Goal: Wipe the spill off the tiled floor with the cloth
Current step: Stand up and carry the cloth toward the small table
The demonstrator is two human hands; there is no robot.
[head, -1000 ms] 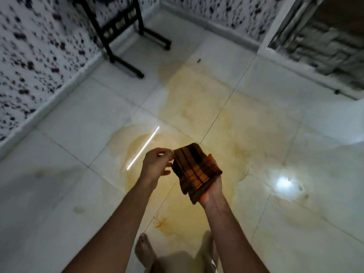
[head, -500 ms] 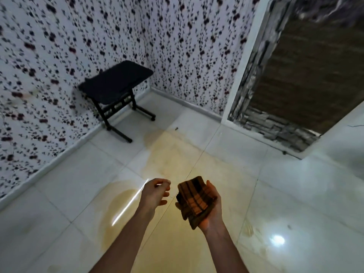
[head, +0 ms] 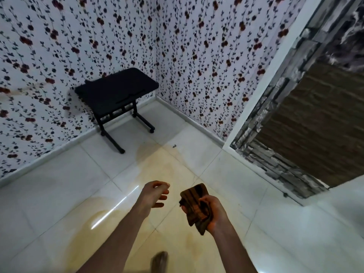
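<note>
The right hand [head: 212, 212] grips a folded brown striped cloth [head: 195, 203], fingers curled round it, held in the air above the tiled floor [head: 59, 194]. The left hand [head: 154, 195] hangs beside it, empty, fingers loosely curled. A yellowish spill [head: 167, 174] spreads over the tiles below both hands. A black table [head: 116, 89] stands in the corner against floral wallpaper [head: 197, 56].

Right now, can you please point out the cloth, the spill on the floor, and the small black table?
cloth [head: 194, 205]: head view, on the striped fabric above the gripping fingers.
spill [head: 169, 170]: head view, on the yellowish stain across the tiles.
black table [head: 116, 89]: head view, on the middle of its top.
</note>
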